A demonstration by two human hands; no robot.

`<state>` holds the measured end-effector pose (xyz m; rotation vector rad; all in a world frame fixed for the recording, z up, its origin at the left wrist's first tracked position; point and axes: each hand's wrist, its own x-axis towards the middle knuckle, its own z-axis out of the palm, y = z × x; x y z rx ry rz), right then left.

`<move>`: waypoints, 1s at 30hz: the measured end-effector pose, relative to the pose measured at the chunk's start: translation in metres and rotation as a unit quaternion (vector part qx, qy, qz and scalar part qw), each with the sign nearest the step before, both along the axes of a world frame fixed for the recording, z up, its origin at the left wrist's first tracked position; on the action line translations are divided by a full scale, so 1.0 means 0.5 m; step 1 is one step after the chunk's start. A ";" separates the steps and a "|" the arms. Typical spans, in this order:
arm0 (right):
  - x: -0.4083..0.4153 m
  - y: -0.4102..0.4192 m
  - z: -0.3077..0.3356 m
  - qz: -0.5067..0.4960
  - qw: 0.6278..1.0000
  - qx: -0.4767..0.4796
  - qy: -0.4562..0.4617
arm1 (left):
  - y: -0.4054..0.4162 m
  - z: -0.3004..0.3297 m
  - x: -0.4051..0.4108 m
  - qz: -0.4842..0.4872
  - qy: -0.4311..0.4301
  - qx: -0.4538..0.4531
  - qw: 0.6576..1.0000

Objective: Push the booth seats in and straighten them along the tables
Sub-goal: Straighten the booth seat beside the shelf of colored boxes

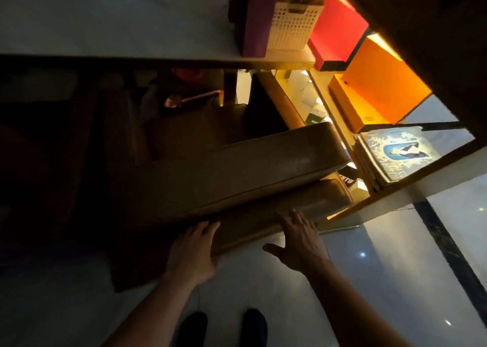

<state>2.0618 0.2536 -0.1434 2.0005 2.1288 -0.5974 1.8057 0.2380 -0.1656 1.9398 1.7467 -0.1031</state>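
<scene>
A tan padded booth seat lies at an angle below the white table, with its thick cushion over a lower base. My left hand presses on the near corner of the base, fingers wrapped over its edge. A little to the right, my right hand lies flat against the front of the base with its fingers spread. Under the table, the far part of the seat is lost in shadow.
A white perforated basket and a purple box stand on the table's right end. Red and orange panels and a stack of printed menus line a lit shelf on the right. My two dark shoes stand on the glossy white floor.
</scene>
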 end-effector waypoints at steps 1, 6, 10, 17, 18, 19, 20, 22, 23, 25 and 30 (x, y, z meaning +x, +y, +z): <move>0.012 0.022 -0.020 0.019 1.000 0.003 0.004 | -0.001 -0.013 0.005 0.021 0.016 0.002 1.000; 0.064 0.113 -0.112 0.110 0.994 0.015 -0.008 | -0.004 -0.055 0.044 0.097 0.078 0.064 0.990; 0.082 0.105 -0.160 0.123 0.990 0.074 0.004 | -0.015 -0.087 0.051 0.119 0.093 0.105 0.983; 0.085 0.084 -0.179 0.125 0.986 0.114 -0.008 | -0.033 -0.100 0.047 0.127 0.071 0.118 0.982; 0.086 0.078 -0.178 0.122 0.986 0.116 -0.008 | -0.036 -0.101 0.047 0.123 0.070 0.117 0.983; 0.085 0.071 -0.176 0.118 0.986 0.119 -0.007 | -0.038 -0.102 0.045 0.121 0.071 0.117 0.983; 0.084 0.062 -0.175 0.117 0.986 0.118 -0.007 | -0.041 -0.102 0.043 0.120 0.069 0.116 0.984; 0.084 0.045 -0.175 0.117 0.987 0.111 -0.008 | -0.050 -0.103 0.039 0.118 0.062 0.122 0.984; 0.084 0.037 -0.176 0.117 0.987 0.111 -0.011 | -0.054 -0.105 0.038 0.116 0.061 0.129 0.983; 0.083 0.017 -0.179 0.119 0.987 0.106 -0.019 | -0.066 -0.107 0.037 0.114 0.062 0.134 0.982; 0.075 -0.063 -0.184 0.113 0.987 0.114 -0.027 | -0.129 -0.113 0.024 0.103 0.051 0.151 0.982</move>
